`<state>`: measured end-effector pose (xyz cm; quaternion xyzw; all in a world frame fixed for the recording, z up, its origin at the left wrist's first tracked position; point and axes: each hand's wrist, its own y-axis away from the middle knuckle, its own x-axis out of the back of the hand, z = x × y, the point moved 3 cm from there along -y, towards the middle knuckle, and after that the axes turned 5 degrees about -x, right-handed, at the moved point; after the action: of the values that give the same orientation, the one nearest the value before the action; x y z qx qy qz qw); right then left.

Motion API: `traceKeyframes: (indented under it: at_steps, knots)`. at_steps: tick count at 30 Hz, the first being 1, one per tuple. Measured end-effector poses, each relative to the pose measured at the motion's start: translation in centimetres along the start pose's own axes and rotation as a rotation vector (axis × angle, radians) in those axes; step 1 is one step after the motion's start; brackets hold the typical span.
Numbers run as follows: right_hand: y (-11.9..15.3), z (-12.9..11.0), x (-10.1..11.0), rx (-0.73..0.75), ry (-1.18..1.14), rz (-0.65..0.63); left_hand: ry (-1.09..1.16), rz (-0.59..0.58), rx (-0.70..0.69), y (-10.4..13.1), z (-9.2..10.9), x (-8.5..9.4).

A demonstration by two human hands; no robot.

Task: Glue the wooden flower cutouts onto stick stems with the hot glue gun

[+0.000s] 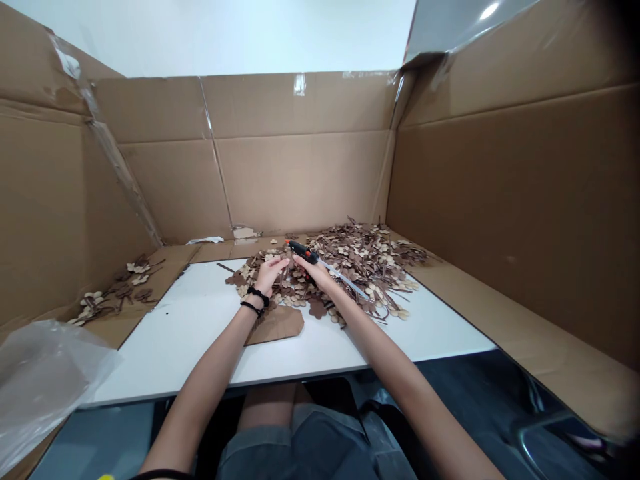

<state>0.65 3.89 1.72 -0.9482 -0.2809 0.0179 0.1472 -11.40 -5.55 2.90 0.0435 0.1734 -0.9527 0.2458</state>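
My right hand [315, 270] is wrapped round a black hot glue gun [303, 252] with an orange nozzle tip pointing to the far left. A long pale glue stick [347, 281] trails from its back end. Close beside it, my left hand [273, 270] has its fingers pinched together below the nozzle; whatever is between them is too small to make out. Under and beyond both hands spreads a heap of brown and cream flower-shaped cutouts [357, 257] with thin brown strips. A brown cardboard piece [276, 325] lies flat in front of my left wrist.
Cardboard walls [305, 173] enclose the white table [200, 320] at the back and both sides. More flower cutouts and strips [123, 290] lie on cardboard at the left. A clear plastic bag [47, 373] sits at the near left.
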Motion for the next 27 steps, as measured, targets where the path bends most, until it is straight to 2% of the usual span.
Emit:
traceKeyframes:
  at_steps: [7, 17, 21, 27]
  knots:
    - [0.22, -0.59, 0.01, -0.031, -0.093, -0.049, 0.091, 0.032, 0.012, 0.00, -0.43, -0.09]
    - [0.20, -0.15, -0.05, -0.072, -0.065, -0.104, 0.016, 0.032, 0.000, 0.14, -0.32, -0.20]
    - [-0.04, -0.11, -0.14, -0.040, -0.092, -0.157, 0.005, 0.033, -0.007, 0.04, -0.55, -0.09]
    - [-0.25, 0.05, -0.02, -0.037, -0.068, -0.162, -0.030, 0.024, -0.029, -0.06, -0.64, -0.01]
